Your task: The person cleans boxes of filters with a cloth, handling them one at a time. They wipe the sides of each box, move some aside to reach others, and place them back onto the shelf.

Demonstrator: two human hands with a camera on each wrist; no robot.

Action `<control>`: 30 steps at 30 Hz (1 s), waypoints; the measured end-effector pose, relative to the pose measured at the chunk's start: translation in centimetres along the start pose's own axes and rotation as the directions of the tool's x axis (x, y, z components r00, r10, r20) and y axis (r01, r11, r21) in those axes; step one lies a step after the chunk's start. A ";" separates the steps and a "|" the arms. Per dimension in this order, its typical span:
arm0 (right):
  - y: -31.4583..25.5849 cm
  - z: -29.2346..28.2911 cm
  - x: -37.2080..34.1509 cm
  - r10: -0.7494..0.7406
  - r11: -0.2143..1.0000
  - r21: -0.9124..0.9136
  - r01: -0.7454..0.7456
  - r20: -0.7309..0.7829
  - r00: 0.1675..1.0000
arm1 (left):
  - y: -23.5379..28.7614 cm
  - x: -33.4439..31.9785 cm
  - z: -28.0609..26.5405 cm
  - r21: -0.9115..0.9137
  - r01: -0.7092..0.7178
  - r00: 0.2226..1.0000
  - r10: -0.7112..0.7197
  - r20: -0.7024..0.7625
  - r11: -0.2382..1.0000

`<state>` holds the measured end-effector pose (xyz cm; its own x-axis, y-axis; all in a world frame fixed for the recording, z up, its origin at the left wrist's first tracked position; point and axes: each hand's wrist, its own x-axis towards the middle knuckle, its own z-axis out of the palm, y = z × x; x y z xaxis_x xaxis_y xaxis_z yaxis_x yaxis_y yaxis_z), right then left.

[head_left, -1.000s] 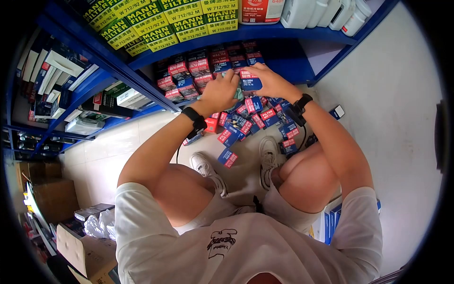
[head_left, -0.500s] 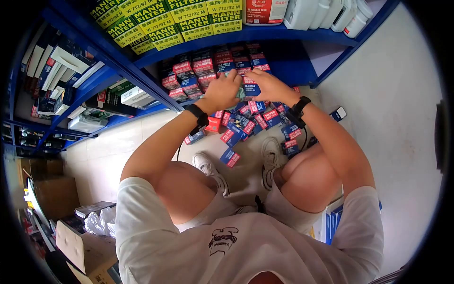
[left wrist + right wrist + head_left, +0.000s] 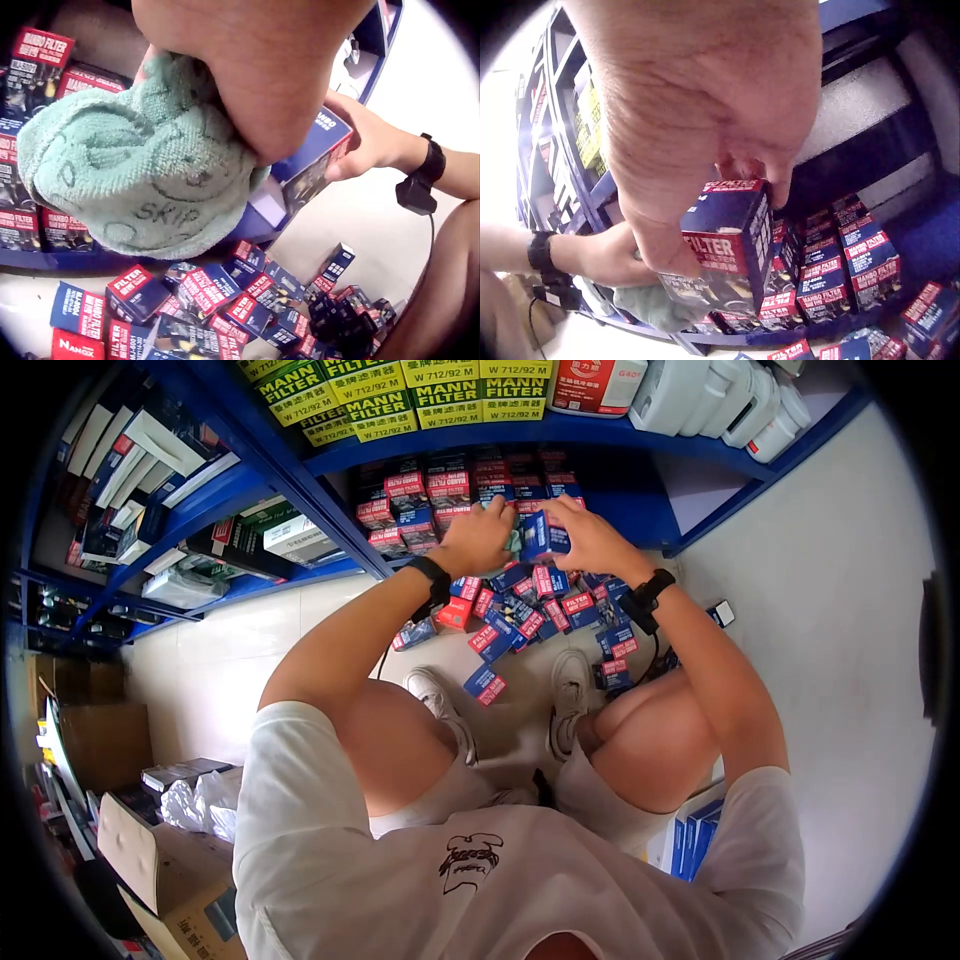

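Note:
My right hand (image 3: 597,545) grips a blue and red filter box (image 3: 727,225) between thumb and fingers, in front of the low shelf. Bunched under my left hand (image 3: 480,542) is a mint-green terry cloth (image 3: 142,172) with the word "SKIP" on it. Most of the left fingers are hidden behind wrist and cloth in the left wrist view. Cloth and box are side by side, close together. Rows of similar filter boxes (image 3: 821,277) stand stacked on the shelf just behind both hands.
Many loose filter boxes (image 3: 530,615) lie heaped on the floor between shelf and shoes. Above, a blue shelf (image 3: 420,448) carries yellow-green Mann Filter boxes (image 3: 445,400) and white bottles (image 3: 690,400). A white wall (image 3: 830,590) rises at the right.
The box in my right hand has turned, showing its blue side where its red and blue front faced me before. The left hand stays on the cloth. The head view has shifted slightly.

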<state>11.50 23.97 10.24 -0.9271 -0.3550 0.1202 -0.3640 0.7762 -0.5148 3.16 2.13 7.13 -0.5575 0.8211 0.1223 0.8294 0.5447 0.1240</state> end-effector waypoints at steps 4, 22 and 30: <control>0.6 -0.5 0.0 0.063 0.998 0.001 -0.064 -0.115 0.991 | -1.3 -0.8 -0.4 0.000 0.028 1.000 -0.028 0.007 1.000; 0.1 0.3 0.3 0.044 0.989 0.142 -0.030 -0.091 0.995 | -0.3 -0.5 -0.6 -0.133 -0.029 0.992 0.012 -0.126 0.991; 1.2 1.1 0.5 0.036 0.993 0.118 -0.022 -0.117 0.992 | -0.1 -0.8 -1.0 -0.153 -0.070 0.991 0.051 -0.121 0.986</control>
<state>10.67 24.17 8.70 -0.9437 -0.2633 0.2005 -0.3304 0.7167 -0.6141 3.48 1.24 8.03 -0.5144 0.8213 0.2467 0.8510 0.4535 0.2646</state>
